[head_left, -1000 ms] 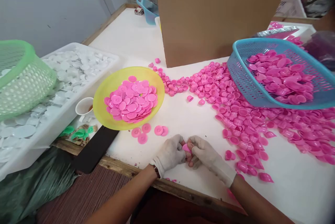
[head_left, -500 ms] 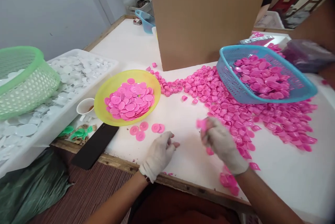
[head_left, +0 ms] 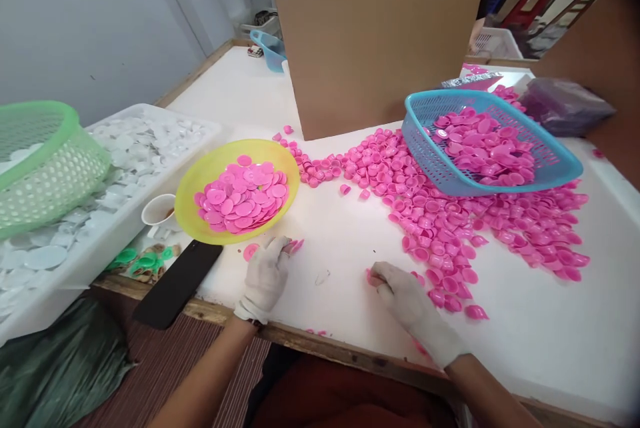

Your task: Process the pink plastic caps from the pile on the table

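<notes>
Two pink discs (head_left: 297,247), seemingly, sit pinched in the left hand (head_left: 266,276) beside the yellow bowl (head_left: 186,196); a loose pinch could drop them. The right hand (head_left: 411,305) pinches a half-hidden pink piece (head_left: 369,275).

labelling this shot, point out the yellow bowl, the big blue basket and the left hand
Yellow bowl (head_left: 213,165), head view: bare inner wall.
Big blue basket (head_left: 436,160), head view: outer side wall.
Left hand (head_left: 267,275), head view: back of the glove.
</notes>
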Demonstrator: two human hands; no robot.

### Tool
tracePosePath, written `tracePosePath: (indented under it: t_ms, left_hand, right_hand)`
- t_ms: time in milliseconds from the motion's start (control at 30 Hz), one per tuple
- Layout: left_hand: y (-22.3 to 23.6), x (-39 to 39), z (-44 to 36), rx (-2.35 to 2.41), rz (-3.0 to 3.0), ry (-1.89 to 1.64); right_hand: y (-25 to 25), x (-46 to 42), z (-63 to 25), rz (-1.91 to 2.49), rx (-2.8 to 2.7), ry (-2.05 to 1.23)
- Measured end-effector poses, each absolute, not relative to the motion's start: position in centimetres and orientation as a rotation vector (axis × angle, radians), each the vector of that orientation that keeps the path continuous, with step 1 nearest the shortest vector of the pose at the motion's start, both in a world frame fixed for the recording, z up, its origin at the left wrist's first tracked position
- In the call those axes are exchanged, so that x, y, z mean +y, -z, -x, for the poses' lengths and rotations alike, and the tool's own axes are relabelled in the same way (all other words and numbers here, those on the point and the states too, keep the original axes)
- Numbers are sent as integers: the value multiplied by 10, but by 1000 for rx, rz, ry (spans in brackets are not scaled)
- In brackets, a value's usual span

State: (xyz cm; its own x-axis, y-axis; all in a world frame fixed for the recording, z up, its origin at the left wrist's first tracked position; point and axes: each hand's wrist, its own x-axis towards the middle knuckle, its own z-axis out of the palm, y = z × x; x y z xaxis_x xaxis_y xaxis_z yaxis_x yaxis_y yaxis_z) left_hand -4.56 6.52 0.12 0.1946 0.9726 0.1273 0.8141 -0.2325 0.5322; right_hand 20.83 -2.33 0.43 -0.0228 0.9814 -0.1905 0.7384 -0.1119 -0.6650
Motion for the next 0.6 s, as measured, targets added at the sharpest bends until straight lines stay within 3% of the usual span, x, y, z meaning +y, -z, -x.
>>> tracePosePath:
  t_ms: [133, 333, 600]
  left_hand:
    - [-16, 46, 36, 1614, -1640, -723]
    - [-17, -6, -1, 1259, -1049, -509]
    - [-2, 20, -27, 1229, -1006, -505]
  right_hand:
    - [-11, -10, -186, 1722, -1747, -1032]
    - [-11, -41, -172, 1568, -1232, -1740]
    - [-2, -15, -193, 1678, -937, -1701]
